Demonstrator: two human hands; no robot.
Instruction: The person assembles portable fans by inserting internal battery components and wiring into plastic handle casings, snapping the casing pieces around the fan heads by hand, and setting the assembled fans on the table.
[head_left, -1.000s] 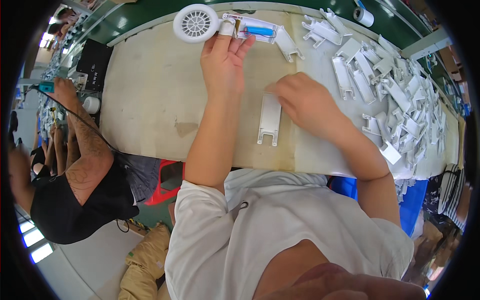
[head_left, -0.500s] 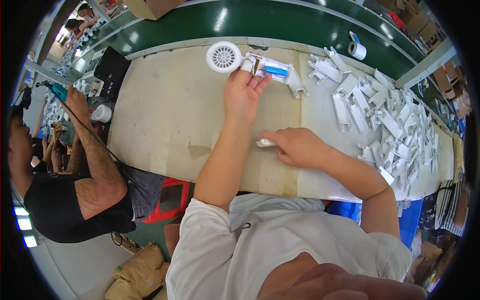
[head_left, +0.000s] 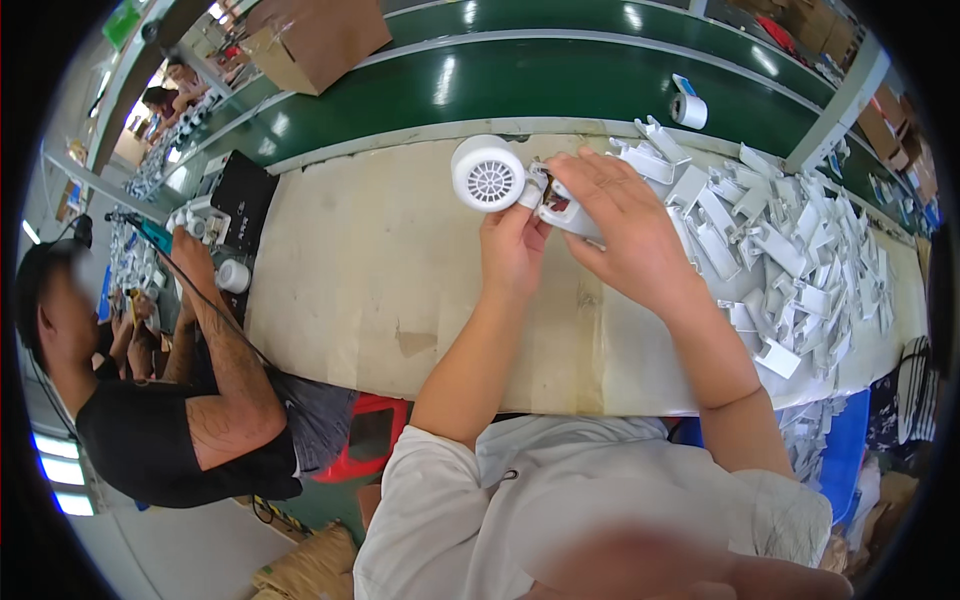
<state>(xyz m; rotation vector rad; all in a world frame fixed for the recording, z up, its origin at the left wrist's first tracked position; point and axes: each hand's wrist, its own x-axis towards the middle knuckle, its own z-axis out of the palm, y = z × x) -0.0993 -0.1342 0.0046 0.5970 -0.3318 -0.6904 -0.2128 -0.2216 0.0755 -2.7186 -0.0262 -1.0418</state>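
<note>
- Tub of blue plastic [head_left: 848,470], below the near right edge of the pale-topped desk [head_left: 340,290]: loose white plastic pieces [head_left: 805,432] lie in it, partly hidden by the desk and the right arm.
- Brown cardboard box [head_left: 315,45], on the green surface [head_left: 520,85] beyond the desk at the upper left; its contents cannot be made out.
- White plastic assembly — a round, thick head with a slotted grille [head_left: 493,183], joined to a long white housing [head_left: 577,220] — is held up over the far middle of the desk, between the two hands. The housing's inside is partly visible at the end near the head; the right hand covers much of the rest.
- Left hand [head_left: 512,250]: fingers and thumb closed around the neck just below the head, wrist below, forearm slanting up and to the right from the white sleeve.
- Right hand [head_left: 628,225]: palm down across the housing, fingers nearly straight and close together, thumb spread away on the near side; how firmly it grips cannot be told. Its forearm slants up and to the left.
- Heap of white plastic channel-shaped parts [head_left: 800,265], spread over the desk's right side, well apart from the head.
</note>
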